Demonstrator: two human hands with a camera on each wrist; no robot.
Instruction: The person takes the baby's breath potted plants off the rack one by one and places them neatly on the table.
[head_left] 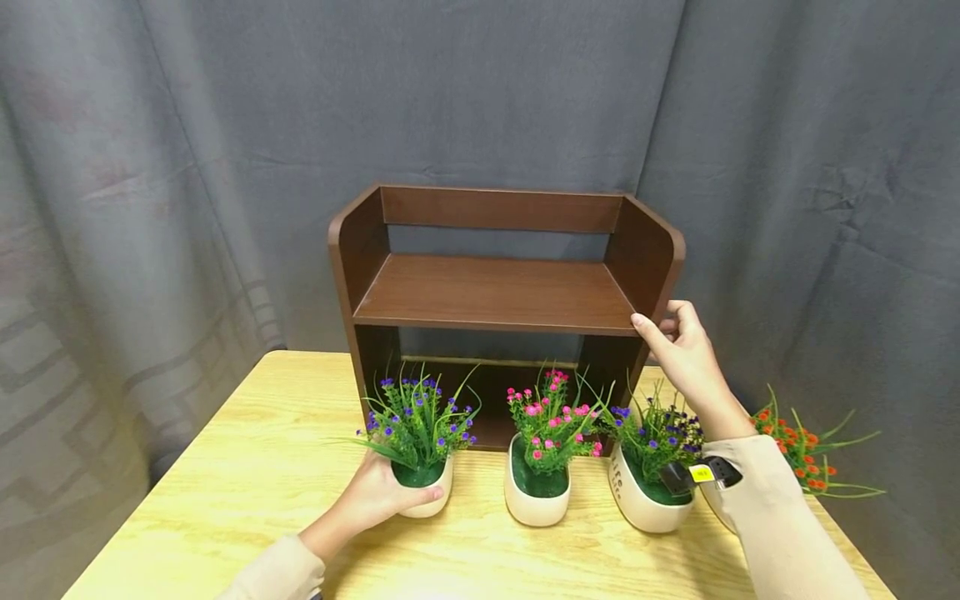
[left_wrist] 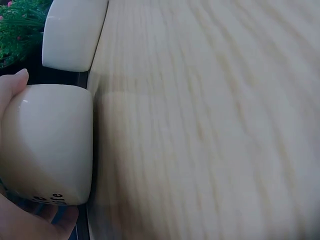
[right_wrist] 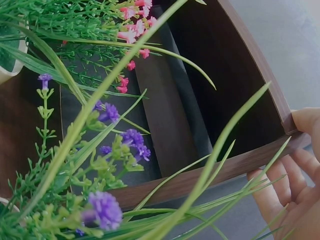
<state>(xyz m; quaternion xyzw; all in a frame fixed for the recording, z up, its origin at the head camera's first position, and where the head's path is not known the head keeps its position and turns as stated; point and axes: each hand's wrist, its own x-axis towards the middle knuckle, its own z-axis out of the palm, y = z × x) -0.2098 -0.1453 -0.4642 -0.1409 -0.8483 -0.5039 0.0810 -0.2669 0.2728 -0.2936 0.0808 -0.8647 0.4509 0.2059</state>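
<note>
My left hand (head_left: 382, 492) grips a white pot (head_left: 435, 498) with purple artificial flowers (head_left: 420, 417), thumb in front and fingers behind it. In the left wrist view the same pot (left_wrist: 50, 145) shows dark lettering, with fingers round both sides. My right hand (head_left: 686, 354) holds the right side panel of a dark brown two-tier shelf (head_left: 495, 292). The thumb lies inside the panel and the fingers outside, as the right wrist view shows of the hand (right_wrist: 295, 185) and the panel edge (right_wrist: 230, 167).
A pot with pink flowers (head_left: 536, 504) stands in the middle. Right of it is another purple-flowered pot (head_left: 648, 508), and orange flowers (head_left: 798, 454) show partly behind the right sleeve. The wooden table (head_left: 225, 467) carries everything; grey curtains (head_left: 510, 92) hang behind.
</note>
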